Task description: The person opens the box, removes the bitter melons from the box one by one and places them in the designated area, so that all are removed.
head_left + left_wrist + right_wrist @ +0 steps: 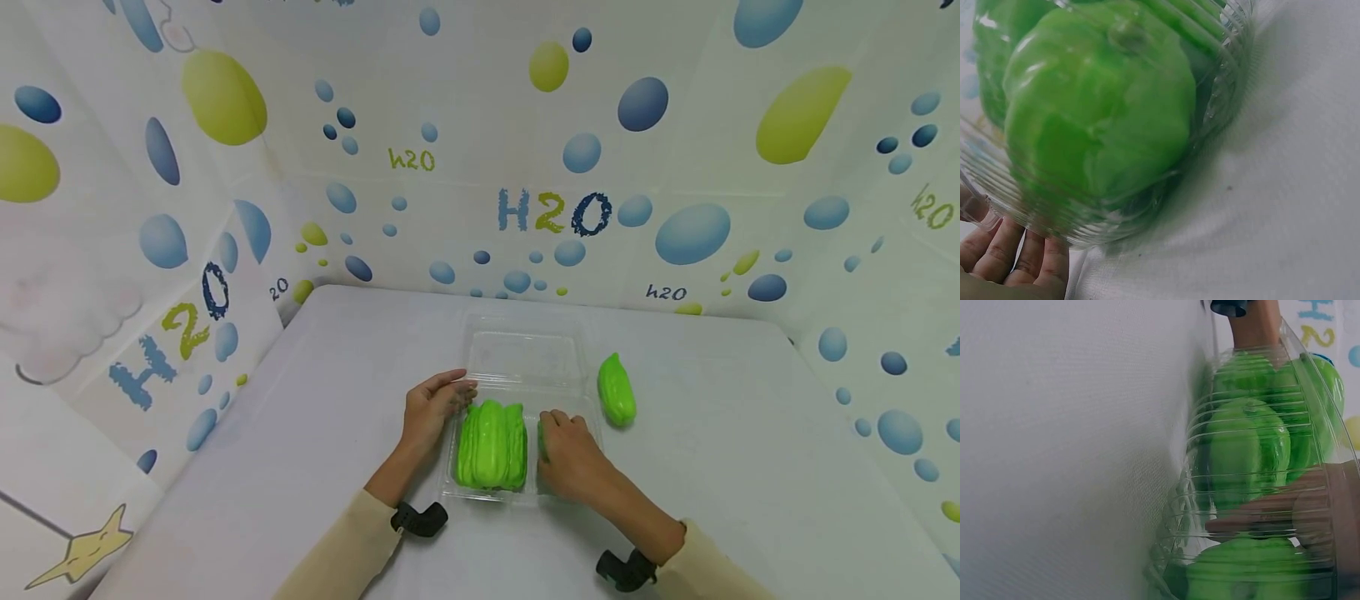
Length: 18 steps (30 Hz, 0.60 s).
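Note:
A clear plastic clamshell box (448, 490) lies open on the table, its lid (525, 354) folded back away from me. Several glossy, ridged green fruits (491, 446) sit side by side in its left part. My left hand (431, 412) holds the box's left rim, fingertips against the ribbed outer wall in the left wrist view. Inside the right part, my right hand (567, 454) grips another green fruit (1247, 569), mostly hidden from above. Through the wall, the right wrist view shows a finger (1260, 515) between this fruit and its neighbour (1235, 440).
One more green fruit (617, 390), with a pointed tip, lies on the white tabletop (360, 358) just right of the box. A white sheet (480, 158) printed with blue and green drops hangs behind the table and along its sides.

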Each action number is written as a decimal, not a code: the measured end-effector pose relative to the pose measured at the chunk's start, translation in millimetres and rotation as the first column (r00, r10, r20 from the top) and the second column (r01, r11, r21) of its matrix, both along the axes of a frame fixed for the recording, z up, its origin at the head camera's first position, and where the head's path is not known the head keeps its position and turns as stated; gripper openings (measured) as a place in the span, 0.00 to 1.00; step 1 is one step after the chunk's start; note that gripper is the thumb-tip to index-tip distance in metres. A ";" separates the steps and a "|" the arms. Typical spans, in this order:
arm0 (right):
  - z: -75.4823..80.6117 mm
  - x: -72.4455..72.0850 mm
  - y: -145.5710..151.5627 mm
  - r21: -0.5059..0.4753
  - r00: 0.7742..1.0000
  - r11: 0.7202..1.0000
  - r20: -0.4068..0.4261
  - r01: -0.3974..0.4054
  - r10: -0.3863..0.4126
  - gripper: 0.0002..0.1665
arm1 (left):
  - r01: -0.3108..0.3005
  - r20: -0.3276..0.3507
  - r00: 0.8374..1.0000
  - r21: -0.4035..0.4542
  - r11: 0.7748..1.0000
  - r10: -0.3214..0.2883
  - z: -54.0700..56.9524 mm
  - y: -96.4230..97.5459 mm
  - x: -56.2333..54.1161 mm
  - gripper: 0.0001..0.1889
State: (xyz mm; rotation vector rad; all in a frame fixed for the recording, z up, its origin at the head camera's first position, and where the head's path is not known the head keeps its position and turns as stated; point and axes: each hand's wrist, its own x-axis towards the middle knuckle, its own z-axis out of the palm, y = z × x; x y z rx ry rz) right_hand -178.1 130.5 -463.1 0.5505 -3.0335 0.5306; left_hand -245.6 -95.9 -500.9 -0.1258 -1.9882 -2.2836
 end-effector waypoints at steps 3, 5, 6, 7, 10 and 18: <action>-0.5 -0.7 0.1 0.008 1.000 1.000 -0.014 -0.011 0.011 0.32 | -0.001 0.000 1.000 0.000 1.000 0.001 0.2 -0.3 0.4 0.17; -0.6 -0.5 0.2 0.008 1.000 1.000 -0.018 -0.010 0.010 0.32 | -0.001 -0.001 1.000 -0.002 1.000 0.001 0.2 -0.4 0.6 0.17; -1.0 -0.6 0.3 0.010 1.000 1.000 -0.021 -0.009 0.010 0.32 | -0.001 -0.001 1.000 -0.002 1.000 0.001 0.1 -0.5 0.7 0.17; -1.2 -0.5 0.1 0.013 1.000 1.000 -0.022 -0.007 0.007 0.32 | -0.002 0.000 1.000 -0.002 1.000 0.002 -0.1 -0.4 0.7 0.17; -0.9 0.3 -0.6 0.028 1.000 1.000 -0.025 0.006 -0.005 0.32 | -0.005 0.004 1.000 -0.003 1.000 0.005 -0.1 -0.3 1.0 0.17; -0.7 -0.1 -3.2 0.087 0.998 0.996 -0.067 0.008 -0.002 0.28 | -0.010 0.014 1.000 0.006 1.000 0.010 0.8 -0.3 0.7 0.17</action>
